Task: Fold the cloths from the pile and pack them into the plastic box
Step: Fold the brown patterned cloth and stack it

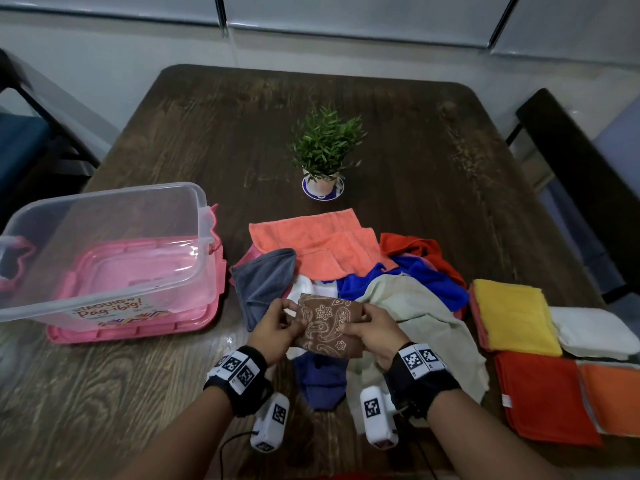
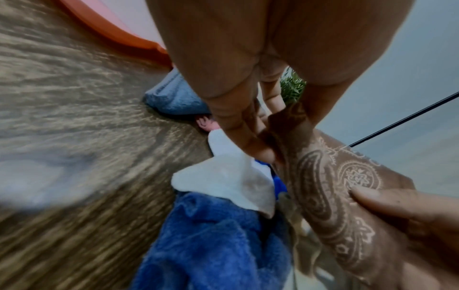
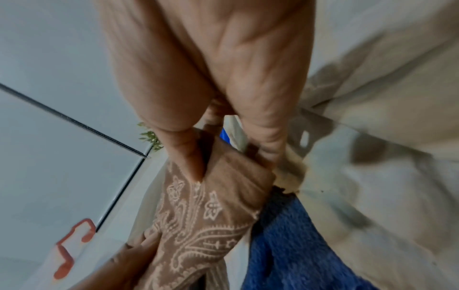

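"TAGUIG" and "Pag-ibig!" on the near wall of the clear plastic box (image 1: 110, 311).

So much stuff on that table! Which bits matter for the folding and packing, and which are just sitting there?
Part of the job:
brown patterned cloth, held by left hand and right hand
pile of cloths
folded cloths
plastic box

Just there:
potted plant
pink lid under the box
chairs

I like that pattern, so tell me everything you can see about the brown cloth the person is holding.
The brown cloth is thin woven fabric printed with pale paisley and flower motifs. It is folded into a small, roughly square packet, held up just above the pile of unfolded cloths. The left hand pinches its left edge and the right hand its right edge, thumbs on top.
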### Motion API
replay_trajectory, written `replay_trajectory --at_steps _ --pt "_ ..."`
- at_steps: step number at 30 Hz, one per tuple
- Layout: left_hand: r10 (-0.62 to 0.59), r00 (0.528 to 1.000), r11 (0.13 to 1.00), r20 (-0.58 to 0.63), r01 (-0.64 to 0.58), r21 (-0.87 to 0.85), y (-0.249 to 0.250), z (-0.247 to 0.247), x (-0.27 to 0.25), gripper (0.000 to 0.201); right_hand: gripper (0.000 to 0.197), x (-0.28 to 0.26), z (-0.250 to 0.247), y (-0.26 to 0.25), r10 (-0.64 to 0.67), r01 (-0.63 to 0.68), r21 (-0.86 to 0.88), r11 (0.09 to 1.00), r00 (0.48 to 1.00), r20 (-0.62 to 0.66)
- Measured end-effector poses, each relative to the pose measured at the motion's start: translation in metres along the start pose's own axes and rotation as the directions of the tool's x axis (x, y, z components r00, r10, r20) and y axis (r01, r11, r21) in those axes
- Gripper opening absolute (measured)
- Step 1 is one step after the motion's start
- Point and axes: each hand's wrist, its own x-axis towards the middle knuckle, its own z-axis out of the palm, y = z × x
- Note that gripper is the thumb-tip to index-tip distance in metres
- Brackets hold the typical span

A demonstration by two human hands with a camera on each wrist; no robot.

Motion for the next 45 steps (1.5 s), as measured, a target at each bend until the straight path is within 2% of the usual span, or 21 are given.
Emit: replay_trajectory --at_steps 5,8,13,16,20,26,28,32,35,37,40,43,45 --pt "0.020 0.992 0.985 0.122 0.002 -0.174 0.021 0.018 0.005 0.037 0.019 -0.014 -0.026 -0.013 -0.141 0.145 0.149 0.978 0.989 -0.036" --pt "-0.003 0.975 0.966 0.221 0.060 -0.250 0.039 0.037 0.006 0.042 0.027 -0.021 -0.051 -0.021 -0.182 0.193 0.238 0.952 0.981 -0.067" --pt "-0.063 0.934 0.962 0.350 0.151 -0.229 0.057 0.077 0.016 0.068 0.041 -0.030 -0.101 -0.018 -0.189 0.207 0.328 0.922 0.978 -0.087" --pt "-0.089 0.907 0.971 0.412 0.171 -0.165 0.072 0.110 0.015 0.070 0.046 -0.037 -0.134 -0.014 -0.218 0.235 0.381 0.894 0.972 -0.087" --pt "-0.049 0.870 0.988 0.491 0.113 -0.103 0.087 0.159 0.016 0.072 0.049 -0.048 -0.184 -0.006 -0.213 0.211 0.446 0.870 0.976 -0.046" --pt "0.061 0.812 0.998 0.581 -0.046 -0.041 0.099 0.243 0.008 0.056 0.060 -0.058 -0.263 0.023 -0.148 0.148 0.505 0.850 0.988 -0.042" --pt "0.095 0.805 0.994 0.586 -0.111 -0.008 0.098 0.273 0.007 0.057 0.054 -0.062 -0.291 0.035 -0.144 0.160 0.466 0.870 0.987 -0.071" --pt "0.129 0.768 0.965 0.627 -0.243 0.099 0.092 0.335 0.005 0.058 0.051 -0.071 -0.347 0.060 -0.139 0.206 0.319 0.925 0.966 -0.220" --pt "0.095 0.739 0.914 0.667 -0.329 0.235 0.086 0.381 0.003 0.059 0.045 -0.078 -0.386 0.081 -0.128 0.185 0.117 0.976 0.917 -0.379" --pt "0.091 0.715 0.871 0.693 -0.394 0.292 0.083 0.411 0.001 0.054 0.045 -0.082 -0.412 0.096 -0.114 0.097 -0.060 0.993 0.874 -0.472" --pt "0.101 0.681 0.821 0.725 -0.469 0.326 0.081 0.451 -0.004 0.041 0.053 -0.086 -0.450 0.117 -0.059 0.030 -0.060 0.998 0.826 -0.560" --pt "0.068 0.669 0.817 0.740 -0.463 0.344 0.075 0.483 -0.007 0.028 0.022 -0.092 -0.479 0.128 0.005 -0.010 -0.006 1.000 0.826 -0.564" --pt "0.025 0.660 0.821 0.751 -0.442 0.361 0.070 0.499 -0.008 0.034 0.024 -0.100 -0.493 0.128 -0.032 -0.032 -0.106 0.994 0.832 -0.553"
